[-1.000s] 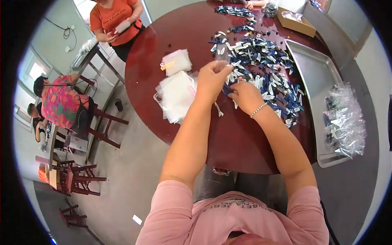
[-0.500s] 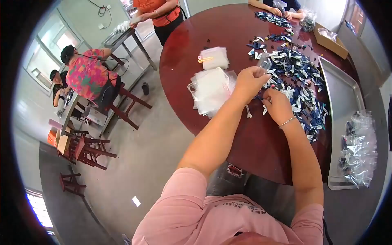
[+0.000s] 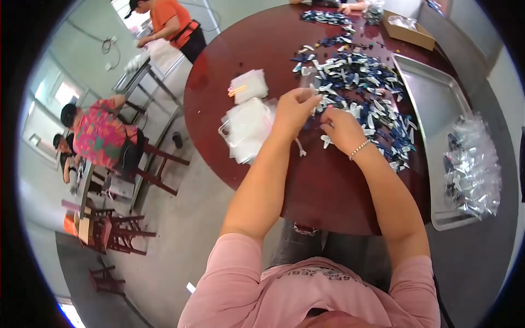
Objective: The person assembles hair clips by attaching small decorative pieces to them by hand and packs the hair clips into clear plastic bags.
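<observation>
My left hand (image 3: 295,112) is closed in a pinch on a small clear plastic bag (image 3: 309,78), which stands up beyond the fingertips at the near-left edge of a pile of small navy and white pieces (image 3: 355,74). Just to its right, my right hand (image 3: 343,131), with a beaded bracelet (image 3: 359,149) at the wrist, has its thumb and fingers drawn together low over the pile's edge. What lies between them is too small to make out. Left of my hands lies a stack of flat translucent bags (image 3: 247,128).
A smaller bag stack (image 3: 251,86) lies behind, topped by orange-pink strips. At right, a metal tray (image 3: 429,90) holds filled clear bags (image 3: 473,164). A cardboard box (image 3: 410,34) stands at the back. Co-workers, one in an orange shirt (image 3: 167,22), and stools (image 3: 126,232) are at left.
The whole view has shifted, so the table appears farther left. Both hands stay at the pile's near edge, the left still holding the bag. The right hand's fingers have drawn slightly toward the left hand.
</observation>
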{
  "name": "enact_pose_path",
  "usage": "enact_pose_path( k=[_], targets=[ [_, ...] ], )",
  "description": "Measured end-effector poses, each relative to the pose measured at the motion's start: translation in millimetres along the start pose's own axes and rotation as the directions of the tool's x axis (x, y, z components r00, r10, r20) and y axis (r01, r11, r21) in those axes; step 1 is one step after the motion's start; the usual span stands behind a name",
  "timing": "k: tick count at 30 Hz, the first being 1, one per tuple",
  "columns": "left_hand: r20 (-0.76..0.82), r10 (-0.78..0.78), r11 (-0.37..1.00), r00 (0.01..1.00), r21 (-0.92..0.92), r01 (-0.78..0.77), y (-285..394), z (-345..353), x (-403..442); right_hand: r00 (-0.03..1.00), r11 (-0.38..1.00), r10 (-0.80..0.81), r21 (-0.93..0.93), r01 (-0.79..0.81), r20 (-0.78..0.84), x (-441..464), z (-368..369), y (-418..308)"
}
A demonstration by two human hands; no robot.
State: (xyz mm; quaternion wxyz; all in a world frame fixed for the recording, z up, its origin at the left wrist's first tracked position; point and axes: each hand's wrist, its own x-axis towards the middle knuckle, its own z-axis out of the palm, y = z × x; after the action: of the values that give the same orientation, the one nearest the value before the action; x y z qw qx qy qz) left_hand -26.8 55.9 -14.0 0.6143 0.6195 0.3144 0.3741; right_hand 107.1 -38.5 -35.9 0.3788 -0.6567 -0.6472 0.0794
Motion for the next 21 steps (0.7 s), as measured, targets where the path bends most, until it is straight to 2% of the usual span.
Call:
enact_pose_path(
  k=[1, 3, 4, 5, 7, 9, 11, 13, 15, 17, 19, 20, 21],
  targets=[
    [0.002, -0.018, 1.0, 1.0, -0.02, 0.018, 2, 0, -1, 0.998, 0.996, 0.025, 0.082, -0.021, -0.05, 2, -5, 1],
    [0.034, -0.049, 0.999, 0.998, -0.02, 0.05, 5, 0, 0, 0.97, 0.99, -0.002, 0.138, 0.037, -0.244, 8, -18, 5],
    [0.043, -0.08, 0.996, 0.996, -0.022, 0.081, 5, 0, 0, 0.958, 0.985, 0.094, 0.166, -0.05, -0.27, 11, -27, 2],
    [0.055, -0.083, 0.996, 0.995, -0.02, 0.084, 5, 1, -1, 0.931, 0.972, 0.082, 0.234, 0.004, -0.356, 13, -28, 10],
    [0.115, -0.09, 0.995, 0.989, -0.02, 0.093, 8, 5, -4, 0.907, 0.906, 0.146, 0.421, 0.038, -0.395, 15, -39, 1],
    [0.167, -0.081, 0.997, 0.983, 0.0, 0.082, 11, 9, -7, 0.906, 0.898, 0.134, 0.435, 0.06, -0.401, 15, -44, -4],
    [0.265, -0.132, 0.991, 0.955, 0.047, 0.124, 14, 10, -11, 0.885, 0.923, 0.05, 0.361, 0.136, -0.463, 16, -43, -6],
    [0.294, -0.144, 0.99, 0.945, 0.041, 0.138, 18, 12, -15, 0.9, 0.935, 0.029, 0.329, 0.129, -0.435, 14, -43, -4],
    [0.338, -0.158, 0.987, 0.928, 0.052, 0.149, 18, 12, -15, 0.94, 0.967, -0.004, 0.24, 0.091, -0.34, 11, -43, -5],
    [0.371, -0.175, 0.984, 0.912, 0.091, 0.152, 16, 9, -12, 0.959, 0.971, 0.043, 0.238, 0.026, -0.28, 10, -46, -10],
    [0.4, -0.192, 0.98, 0.896, 0.127, 0.154, 20, 11, -14, 0.966, 0.913, 0.0, 0.393, 0.105, -0.258, 13, -46, -10],
    [0.373, -0.199, 0.98, 0.906, 0.088, 0.179, 21, 12, -16, 0.967, 0.857, 0.045, 0.508, 0.091, -0.249, 12, -47, -11],
    [0.347, -0.207, 0.978, 0.915, 0.048, 0.203, 23, 13, -18, 0.968, 0.857, 0.047, 0.508, 0.088, -0.247, 11, -50, -12]
  ],
)
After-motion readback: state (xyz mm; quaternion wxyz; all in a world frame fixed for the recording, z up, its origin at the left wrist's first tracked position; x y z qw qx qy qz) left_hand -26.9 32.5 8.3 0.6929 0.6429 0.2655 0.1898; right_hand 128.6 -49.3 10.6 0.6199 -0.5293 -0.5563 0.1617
